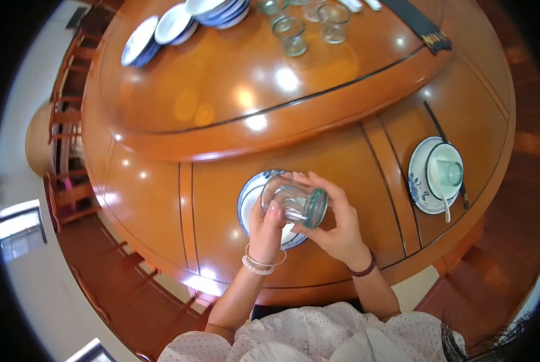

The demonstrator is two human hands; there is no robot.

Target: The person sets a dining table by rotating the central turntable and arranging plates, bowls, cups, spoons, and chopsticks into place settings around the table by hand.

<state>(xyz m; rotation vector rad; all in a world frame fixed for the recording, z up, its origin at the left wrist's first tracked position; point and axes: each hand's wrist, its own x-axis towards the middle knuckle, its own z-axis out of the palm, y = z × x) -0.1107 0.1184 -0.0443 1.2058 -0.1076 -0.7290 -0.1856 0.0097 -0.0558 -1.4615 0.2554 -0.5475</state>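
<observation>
Both my hands hold one clear drinking glass, tilted on its side with its thick greenish end toward the right. My left hand grips its left part, thumb on the near side. My right hand is curled round the right end. Beneath the glass lies a blue-and-white plate with a white bowl on it, largely covered by my hands and the glass.
To the right is a set place: a patterned plate, bowl, glass, white spoon and dark chopsticks. The raised turntable carries stacked dishes, several glasses and a bundle of chopsticks. Wooden chairs surround the table.
</observation>
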